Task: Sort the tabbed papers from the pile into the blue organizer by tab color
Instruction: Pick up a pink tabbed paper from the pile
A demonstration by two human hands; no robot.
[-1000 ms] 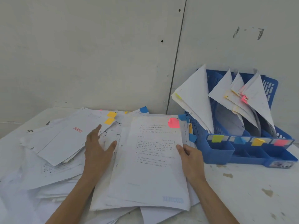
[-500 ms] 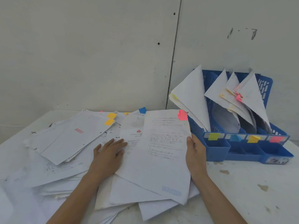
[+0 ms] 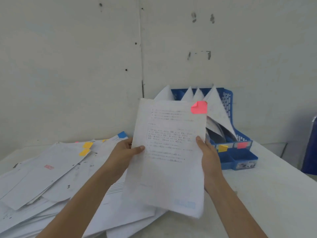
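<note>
Head view, item one: left hand (image 3: 126,152), which we log as gripping the left edge of a printed sheet (image 3: 169,160), thumb over the front, fingers out of sight behind. Item two: right hand (image 3: 209,158), clasping the sheet's right edge likewise, thumb on the front. Item three: the sheet itself, held up off the table (image 3: 257,194), nearly upright, between us and the blue organizer (image 3: 227,102), whose left part it hides. We note a pink tab (image 3: 199,107) at its top right corner, one corner curled. Item four: the organizer, standing against the wall (image 3: 68,66), white papers (image 3: 217,109) leaning in its slots; on its front we count a yellow label (image 3: 222,148) and a pink label (image 3: 242,144). Item five: the pile (image 3: 51,177), spread loose on the table left of the hands, with yellow tabs (image 3: 87,145) and one blue tab (image 3: 121,134) showing at its far edge.
</note>
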